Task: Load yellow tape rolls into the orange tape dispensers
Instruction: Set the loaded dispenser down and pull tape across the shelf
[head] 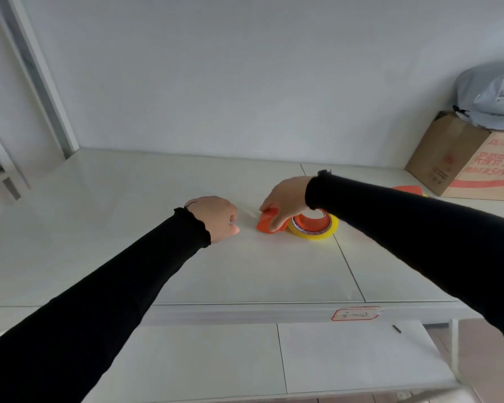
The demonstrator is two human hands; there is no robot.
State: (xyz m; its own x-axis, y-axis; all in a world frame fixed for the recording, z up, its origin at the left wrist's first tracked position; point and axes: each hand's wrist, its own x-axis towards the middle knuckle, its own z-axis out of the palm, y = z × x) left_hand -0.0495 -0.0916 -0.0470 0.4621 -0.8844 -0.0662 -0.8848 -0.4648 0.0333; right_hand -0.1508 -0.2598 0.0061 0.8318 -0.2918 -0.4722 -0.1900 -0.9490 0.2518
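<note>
An orange tape dispenser [266, 223] lies on the white shelf surface [245, 271] with a yellow tape roll [314, 232] seated around its orange hub. My right hand [284, 200] grips the dispenser's front end from above. My left hand [216, 218] sits just left of it, fingers pinched on a strip of clear tape [246, 213] that stretches from the dispenser's mouth to that hand. A second orange dispenser [406, 189] peeks out behind my right forearm, mostly hidden.
A cardboard box [460, 167] stands at the back right with a grey plastic bag [492, 97] on top. A red-bordered label [355, 313] is stuck on the shelf's front edge. A lower white surface [274, 359] lies below. The wall runs close behind.
</note>
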